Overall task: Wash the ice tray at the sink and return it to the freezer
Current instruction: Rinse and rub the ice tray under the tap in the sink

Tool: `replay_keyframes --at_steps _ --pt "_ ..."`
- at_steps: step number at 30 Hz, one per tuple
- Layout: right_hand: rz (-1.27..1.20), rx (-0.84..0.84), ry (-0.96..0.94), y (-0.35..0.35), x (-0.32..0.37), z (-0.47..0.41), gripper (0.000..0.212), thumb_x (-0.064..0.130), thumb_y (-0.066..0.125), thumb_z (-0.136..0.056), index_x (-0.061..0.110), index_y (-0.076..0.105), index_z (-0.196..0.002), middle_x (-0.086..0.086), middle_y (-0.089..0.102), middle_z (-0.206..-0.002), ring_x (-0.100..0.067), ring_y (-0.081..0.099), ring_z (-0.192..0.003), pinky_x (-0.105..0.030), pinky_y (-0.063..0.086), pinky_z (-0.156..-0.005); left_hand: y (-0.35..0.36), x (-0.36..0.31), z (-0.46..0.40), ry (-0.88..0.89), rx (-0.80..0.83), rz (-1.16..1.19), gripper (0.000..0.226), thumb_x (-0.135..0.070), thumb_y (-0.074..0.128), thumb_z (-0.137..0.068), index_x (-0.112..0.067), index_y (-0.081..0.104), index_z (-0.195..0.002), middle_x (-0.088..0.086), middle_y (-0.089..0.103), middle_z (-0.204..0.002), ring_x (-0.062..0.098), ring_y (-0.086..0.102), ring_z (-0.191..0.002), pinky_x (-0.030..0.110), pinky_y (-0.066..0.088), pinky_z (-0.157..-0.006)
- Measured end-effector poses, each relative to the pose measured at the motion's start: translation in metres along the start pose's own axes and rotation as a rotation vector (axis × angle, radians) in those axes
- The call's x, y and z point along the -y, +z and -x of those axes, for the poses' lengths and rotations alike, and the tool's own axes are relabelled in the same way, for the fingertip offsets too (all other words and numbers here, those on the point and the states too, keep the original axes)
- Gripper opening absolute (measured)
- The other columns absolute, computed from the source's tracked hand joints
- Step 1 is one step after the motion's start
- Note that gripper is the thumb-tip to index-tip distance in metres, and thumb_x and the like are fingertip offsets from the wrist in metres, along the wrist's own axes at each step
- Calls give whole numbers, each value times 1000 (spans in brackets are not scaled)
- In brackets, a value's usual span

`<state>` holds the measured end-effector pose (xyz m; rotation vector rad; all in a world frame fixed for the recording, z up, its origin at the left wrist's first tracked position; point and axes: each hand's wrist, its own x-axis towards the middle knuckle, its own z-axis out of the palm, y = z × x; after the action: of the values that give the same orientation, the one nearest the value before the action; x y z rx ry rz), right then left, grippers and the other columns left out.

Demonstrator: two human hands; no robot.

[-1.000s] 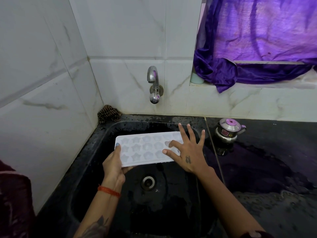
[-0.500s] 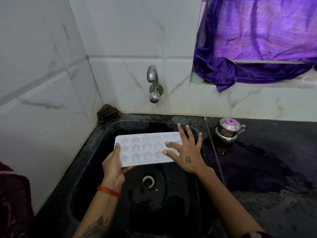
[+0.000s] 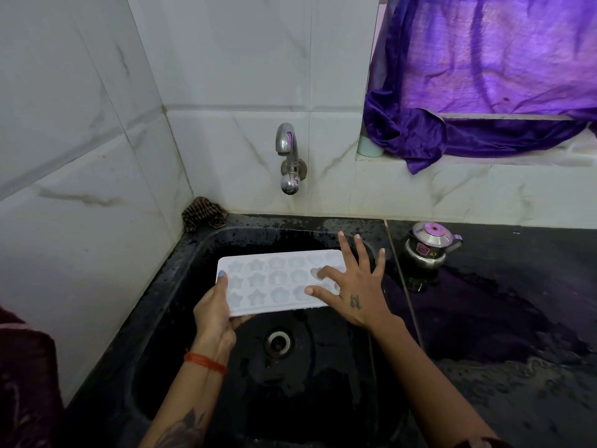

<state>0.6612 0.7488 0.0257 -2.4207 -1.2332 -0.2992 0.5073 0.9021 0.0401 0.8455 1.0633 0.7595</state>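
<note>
Two hands | left hand (image 3: 214,313) grip pinching ice tray (image 3: 274,281) | right hand (image 3: 350,291) spread on it

- Black stone countertop (image 3: 504,318), wet, with pooled water towards its near right part.
- Black sink basin (image 3: 193,286) set into the countertop; steel drain (image 3: 278,341) in its floor.
- Small steel kettle with a pink lid (image 3: 426,247), standing upright on the countertop just right of the basin.
- Striped brown cloth (image 3: 203,215), bunched in the back left corner against the tiled wall.

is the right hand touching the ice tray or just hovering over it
Touching. The head view shows the right hand spread open, with its thumb and forefinger tips lying on the ice tray cavities.
</note>
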Motion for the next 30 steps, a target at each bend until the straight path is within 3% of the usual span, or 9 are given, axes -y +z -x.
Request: replay_keyframes --at_steps 5,9,15,20,25,30 --pt "-51 100 -1 -4 2 -2 85 90 3 -64 49 59 -113 4 -8 -159 -22 -22 -143 -55 -27 -104 0 0 1 4 -2 0 19 -34 57 -92 -18 60 -83 2 65 -82 17 63 -72 37 56 -59" --pt "-112 123 3 -6 3 -2 90 92 3 -61 47 61 -112 5 -8 -159 -20 -24 -142 -54 -26 -105 -1 0 0 4 -2 10 19 -34 58 -92 -16 61 -90 3 65 -84 18 63 -75 40 55 -62" --pt "-130 61 11 -5 2 -1 79 90 12 -66 42 65 -97 3 -1 -159 -21 -18 -144 -53 -24 -106 -2 0 1 -2 3 15 17 -34 58 -92 -17 61 -88 3 65 -84 19 63 -75 40 54 -62" --pt "29 -22 -25 -1 2 1 68 85 14 -76 41 64 -90 -3 10 -159 -27 -5 -146 -56 -21 -107 -3 0 1 0 10 13 17 -34 58 -92 -18 61 -86 3 66 -86 19 63 -77 41 54 -63" --pt "31 -11 -13 -1 1 0 76 86 6 -73 43 64 -98 -2 3 -159 -26 -10 -146 -56 -22 -107 -2 -1 3 -1 5 16 17 -33 57 -92 -18 60 -87 2 64 -84 18 62 -75 40 53 -60" --pt "-54 16 -36 -6 8 -2 73 84 10 -74 41 58 -108 1 -6 -159 -22 -18 -144 -56 -22 -107 -1 -3 5 -1 9 15 17 -33 56 -93 -18 60 -86 3 64 -83 18 62 -73 39 53 -61"
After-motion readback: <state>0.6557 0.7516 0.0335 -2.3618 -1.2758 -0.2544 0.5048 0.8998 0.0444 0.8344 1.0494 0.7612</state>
